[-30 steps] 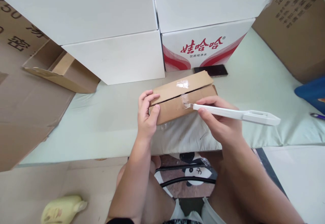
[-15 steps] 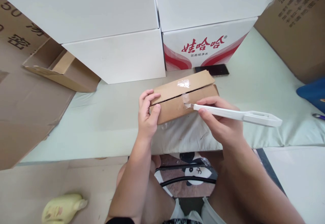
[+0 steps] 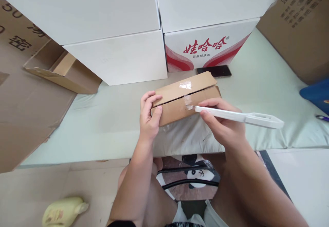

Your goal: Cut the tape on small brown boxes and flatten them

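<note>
A small brown cardboard box [image 3: 171, 112] sits tilted on the pale green cloth, a dark gap running between its two top flaps. Pieces of clear tape [image 3: 185, 84] cling to both flaps. My left hand [image 3: 150, 114] grips the box's left end, thumb on the near flap and fingers over the far one. Between the fingers and thumb of my right hand [image 3: 223, 120] is a white utility knife [image 3: 239, 116], its handle pointing right. The knife's short blade touches the torn tape on the near flap.
White cartons [image 3: 115, 59] are stacked behind the box, one with red lettering. A black phone [image 3: 216, 71] lies at their foot. Large brown cartons [image 3: 295, 31] stand at both sides. A blue object [image 3: 316, 95] is at the right edge. A yellow bottle [image 3: 64, 211] lies on the floor.
Almost nothing differs. The knife and my right hand have shifted very slightly left; the box and my left hand look the same.
</note>
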Demonstrator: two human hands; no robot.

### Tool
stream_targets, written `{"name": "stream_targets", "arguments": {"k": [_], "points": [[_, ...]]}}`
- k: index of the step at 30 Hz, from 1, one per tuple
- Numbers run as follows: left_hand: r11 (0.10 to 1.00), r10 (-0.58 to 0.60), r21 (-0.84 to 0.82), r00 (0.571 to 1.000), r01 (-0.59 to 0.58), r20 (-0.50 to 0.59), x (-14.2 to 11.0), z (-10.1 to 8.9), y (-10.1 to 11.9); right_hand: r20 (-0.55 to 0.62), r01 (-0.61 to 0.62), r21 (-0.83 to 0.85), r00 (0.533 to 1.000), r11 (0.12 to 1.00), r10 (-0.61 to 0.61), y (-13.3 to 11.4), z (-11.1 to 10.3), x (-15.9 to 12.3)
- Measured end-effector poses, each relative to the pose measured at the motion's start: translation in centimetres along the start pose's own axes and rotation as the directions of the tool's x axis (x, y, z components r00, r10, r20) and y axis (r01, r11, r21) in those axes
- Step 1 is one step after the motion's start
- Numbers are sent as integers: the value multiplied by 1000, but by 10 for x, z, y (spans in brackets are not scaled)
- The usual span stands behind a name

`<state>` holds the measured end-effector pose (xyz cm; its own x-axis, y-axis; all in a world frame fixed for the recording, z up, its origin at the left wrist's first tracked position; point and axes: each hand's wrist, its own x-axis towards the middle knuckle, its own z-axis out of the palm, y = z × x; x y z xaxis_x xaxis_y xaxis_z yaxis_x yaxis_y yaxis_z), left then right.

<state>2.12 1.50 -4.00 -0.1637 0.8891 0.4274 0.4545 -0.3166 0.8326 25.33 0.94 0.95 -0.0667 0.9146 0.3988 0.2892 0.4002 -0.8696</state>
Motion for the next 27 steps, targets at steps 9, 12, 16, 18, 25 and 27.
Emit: {"name": "stream_targets", "arguments": {"k": [9,12,16,18,25,27], "points": [[1000,10,-12,1000,-10,-8,0,0,0,4,12,6,1000,1000,-12,1,-1,0],[1000,6,-6,1000,-6,-10,0,0,1,4,10,5,1000,1000,-10,1,-1,0],[1000,-1,2,1000,1,-5,0,0,1,4,21,11,1000,1000,-21,0,-1,0],[1000,2,0,1000,-2,-7,0,0,1,5,29,13,1000,999,-29,1,-1,0],[1000,13,-10,1000,-13,-17,-1,1,0,0,35,12,999,999,-35,3,-1,-1],[1000,15,-12,1000,-15,-19,-1,1,0,2,35,13,999,999,-35,3,-1,-1]]}}
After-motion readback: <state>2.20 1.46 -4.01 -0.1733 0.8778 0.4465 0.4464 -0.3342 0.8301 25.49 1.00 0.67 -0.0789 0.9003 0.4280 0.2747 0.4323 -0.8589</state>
